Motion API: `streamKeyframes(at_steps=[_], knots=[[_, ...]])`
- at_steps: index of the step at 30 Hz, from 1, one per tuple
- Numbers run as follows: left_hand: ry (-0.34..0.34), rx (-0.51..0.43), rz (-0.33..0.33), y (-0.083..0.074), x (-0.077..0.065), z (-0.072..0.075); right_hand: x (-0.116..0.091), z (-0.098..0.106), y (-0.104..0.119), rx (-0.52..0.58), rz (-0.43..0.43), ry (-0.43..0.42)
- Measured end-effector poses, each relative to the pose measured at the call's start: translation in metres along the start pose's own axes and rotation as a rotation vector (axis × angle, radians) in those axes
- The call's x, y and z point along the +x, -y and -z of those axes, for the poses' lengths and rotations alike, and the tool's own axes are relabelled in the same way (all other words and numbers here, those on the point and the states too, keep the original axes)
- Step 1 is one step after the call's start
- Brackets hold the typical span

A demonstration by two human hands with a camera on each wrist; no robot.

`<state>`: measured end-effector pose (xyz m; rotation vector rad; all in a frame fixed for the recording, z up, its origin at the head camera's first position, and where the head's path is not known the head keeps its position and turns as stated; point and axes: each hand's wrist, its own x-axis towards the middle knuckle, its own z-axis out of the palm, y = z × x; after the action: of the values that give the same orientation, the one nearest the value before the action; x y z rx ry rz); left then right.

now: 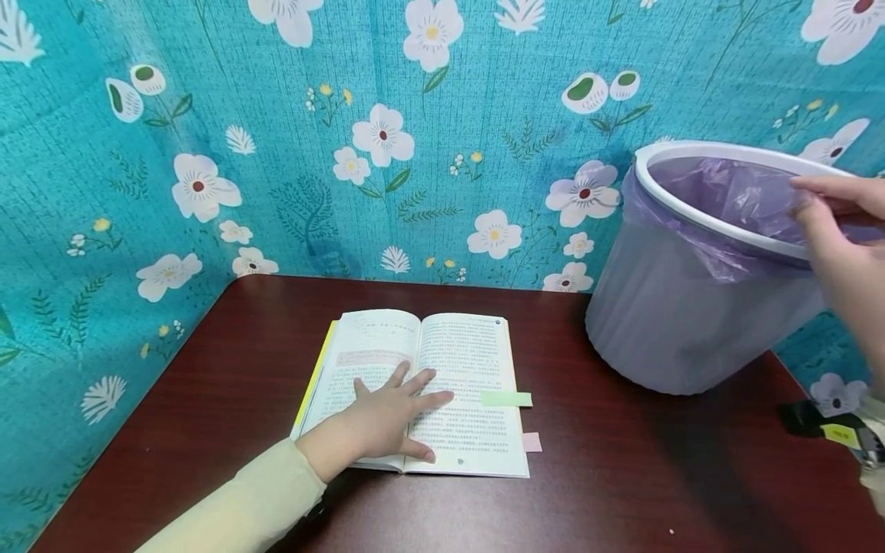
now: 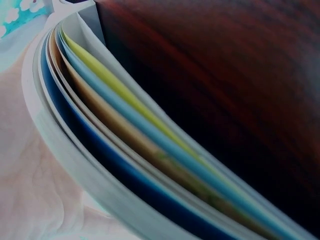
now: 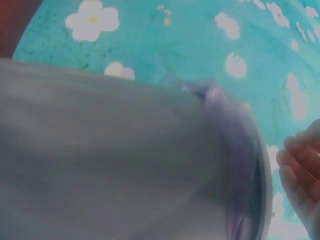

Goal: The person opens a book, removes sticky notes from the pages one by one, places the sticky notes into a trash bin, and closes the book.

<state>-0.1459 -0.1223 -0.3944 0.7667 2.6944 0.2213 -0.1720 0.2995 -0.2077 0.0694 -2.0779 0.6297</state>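
An open book (image 1: 463, 369) lies on the dark wooden table, a green tab (image 1: 506, 399) and a pink tab (image 1: 531, 442) sticking out of its right edge. Across its inner fold rests my left hand (image 1: 376, 418), fingers spread flat over the pages. The left wrist view is filled by the book's page edges (image 2: 115, 120), bowed in a curve. At the right, my right hand (image 1: 846, 223) hovers over the mouth of a grey waste bin (image 1: 691, 299), fingers and thumb close together. In the right wrist view that hand (image 3: 302, 170) is just past the bin's rim, nothing visible in it.
A purple bag (image 1: 733, 192) lines the bin and folds over its white rim (image 1: 719, 219). Behind the table (image 1: 588, 461) hangs a turquoise flowered cloth (image 1: 449, 192), which also covers the left side. A tiny white speck (image 1: 671, 531) lies near the table's front.
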Motion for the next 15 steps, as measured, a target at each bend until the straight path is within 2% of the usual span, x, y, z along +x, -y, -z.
streamKeyframes(at_steps=[4, 9, 15], knots=[[-0.003, 0.004, -0.006, 0.001, 0.001, -0.002, -0.003, 0.001, 0.01, 0.089, 0.065, 0.019], [-0.006, 0.009, -0.008, 0.001, 0.001, -0.003, -0.009, 0.001, 0.025, 0.229, 0.097, 0.082], [-0.014, 0.005, -0.009, 0.001, 0.001, -0.003, -0.02, -0.001, 0.042, 0.294, 0.136, 0.16]])
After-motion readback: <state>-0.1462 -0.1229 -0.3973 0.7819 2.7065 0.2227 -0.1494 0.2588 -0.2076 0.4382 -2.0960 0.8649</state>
